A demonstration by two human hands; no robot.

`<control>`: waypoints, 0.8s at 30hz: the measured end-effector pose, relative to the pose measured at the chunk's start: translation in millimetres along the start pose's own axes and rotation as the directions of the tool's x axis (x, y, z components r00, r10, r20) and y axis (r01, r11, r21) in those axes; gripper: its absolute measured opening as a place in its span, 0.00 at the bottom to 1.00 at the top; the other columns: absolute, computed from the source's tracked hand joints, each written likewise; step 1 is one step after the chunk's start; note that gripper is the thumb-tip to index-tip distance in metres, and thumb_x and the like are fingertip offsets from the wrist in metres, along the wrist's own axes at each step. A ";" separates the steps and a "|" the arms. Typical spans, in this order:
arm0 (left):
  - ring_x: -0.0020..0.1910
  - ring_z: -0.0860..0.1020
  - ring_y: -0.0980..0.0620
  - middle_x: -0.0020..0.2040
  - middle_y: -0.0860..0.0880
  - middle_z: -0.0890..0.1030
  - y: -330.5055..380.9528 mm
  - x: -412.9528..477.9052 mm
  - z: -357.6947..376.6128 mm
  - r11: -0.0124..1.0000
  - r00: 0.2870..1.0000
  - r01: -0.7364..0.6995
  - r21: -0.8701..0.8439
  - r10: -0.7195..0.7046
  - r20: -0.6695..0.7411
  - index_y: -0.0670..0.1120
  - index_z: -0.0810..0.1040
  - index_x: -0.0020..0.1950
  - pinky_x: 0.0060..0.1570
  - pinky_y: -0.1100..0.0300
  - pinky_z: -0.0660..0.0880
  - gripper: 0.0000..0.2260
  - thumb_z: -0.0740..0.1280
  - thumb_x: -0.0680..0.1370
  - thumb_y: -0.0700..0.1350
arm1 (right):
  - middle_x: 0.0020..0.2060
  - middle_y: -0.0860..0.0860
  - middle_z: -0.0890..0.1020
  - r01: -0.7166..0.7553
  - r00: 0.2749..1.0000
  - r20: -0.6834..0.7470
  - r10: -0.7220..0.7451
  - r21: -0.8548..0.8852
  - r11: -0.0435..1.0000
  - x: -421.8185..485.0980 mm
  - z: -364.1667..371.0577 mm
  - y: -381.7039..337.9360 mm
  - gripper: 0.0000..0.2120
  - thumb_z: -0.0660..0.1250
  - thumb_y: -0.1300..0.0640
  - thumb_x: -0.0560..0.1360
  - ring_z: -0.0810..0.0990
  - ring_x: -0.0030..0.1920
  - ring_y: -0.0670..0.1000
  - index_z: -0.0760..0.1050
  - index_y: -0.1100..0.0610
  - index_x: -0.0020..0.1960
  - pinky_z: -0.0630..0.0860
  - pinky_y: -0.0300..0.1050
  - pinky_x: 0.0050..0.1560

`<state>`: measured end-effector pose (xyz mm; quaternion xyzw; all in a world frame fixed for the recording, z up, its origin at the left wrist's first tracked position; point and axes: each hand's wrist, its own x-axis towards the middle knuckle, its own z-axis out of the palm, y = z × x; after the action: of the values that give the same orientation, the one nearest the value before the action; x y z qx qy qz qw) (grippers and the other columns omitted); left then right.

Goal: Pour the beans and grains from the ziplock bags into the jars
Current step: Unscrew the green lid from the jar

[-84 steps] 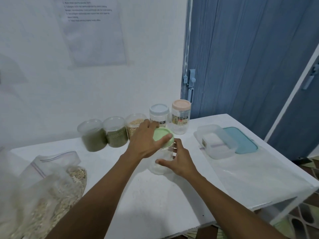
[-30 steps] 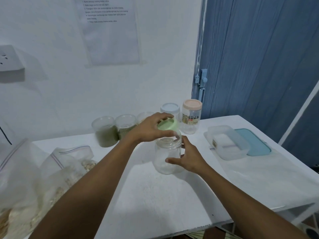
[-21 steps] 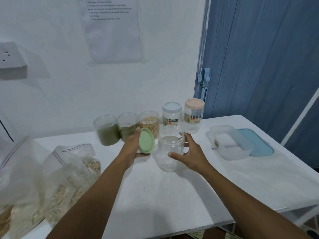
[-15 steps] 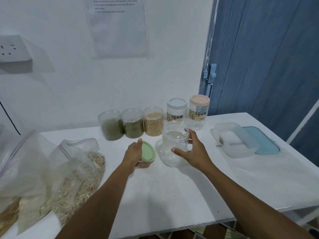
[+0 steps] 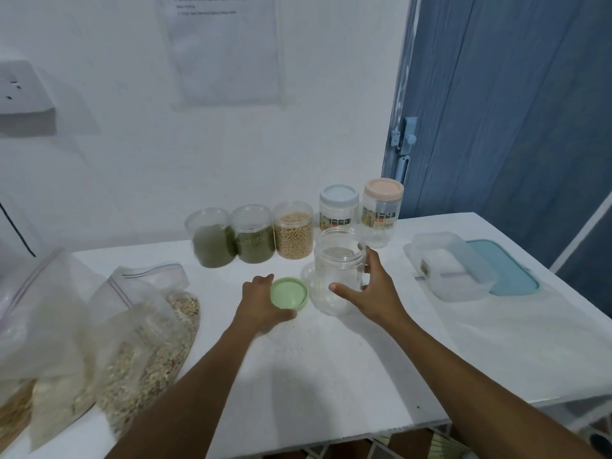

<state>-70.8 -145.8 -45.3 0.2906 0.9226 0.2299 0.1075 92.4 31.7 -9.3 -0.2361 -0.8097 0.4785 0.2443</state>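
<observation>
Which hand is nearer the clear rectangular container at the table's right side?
Right. The right hand holds the open jar, just left of the container; the left hand is farther left, beyond the jar, holding the green lid.

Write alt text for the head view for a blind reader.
The right hand holds an open, empty clear jar on a white table; the left hand holds a green lid beside it. Grain-filled ziplock bags lie at left.

To my right a clear plastic box sits on the white worktop beside a blue lid, with a blue door behind.
</observation>
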 end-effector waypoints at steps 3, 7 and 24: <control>0.69 0.66 0.44 0.68 0.46 0.72 1.1 -1.4 1.5 0.999 1.000 -0.027 -0.038 0.026 -0.012 0.46 0.68 0.71 0.59 0.55 0.66 0.37 0.78 0.67 0.56 | 0.68 0.43 0.71 0.003 1.000 -0.003 -0.003 -0.014 1.000 0.5 -1.6 -1.2 0.46 0.81 0.45 0.65 0.70 0.62 0.44 0.58 0.45 0.75 0.75 0.53 0.65; 0.73 0.64 0.47 0.74 0.47 0.68 3.2 -5.4 1.8 0.992 0.999 -0.006 -0.129 0.001 -0.041 0.46 0.60 0.79 0.68 0.55 0.63 0.45 0.79 0.68 0.52 | 0.70 0.45 0.71 -0.003 1.000 0.003 0.003 -0.023 1.000 0.6 -1.8 -1.1 0.47 0.81 0.44 0.64 0.70 0.62 0.43 0.58 0.46 0.76 0.75 0.52 0.65; 0.70 0.65 0.41 0.69 0.44 0.72 -82.8 -70.0 -120.9 0.851 0.870 0.185 0.492 0.091 -0.485 0.45 0.73 0.67 0.67 0.44 0.59 0.25 0.68 0.75 0.58 | 0.37 0.51 0.79 -0.199 0.953 -0.245 0.176 -0.068 0.978 -49.5 62.4 10.1 0.15 0.74 0.48 0.74 0.78 0.41 0.53 0.73 0.58 0.43 0.72 0.46 0.41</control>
<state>-94.7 -290.5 24.3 0.2172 0.9532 0.0336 -0.2076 93.2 -35.7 -53.0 -0.3786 -0.7696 0.4300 0.2819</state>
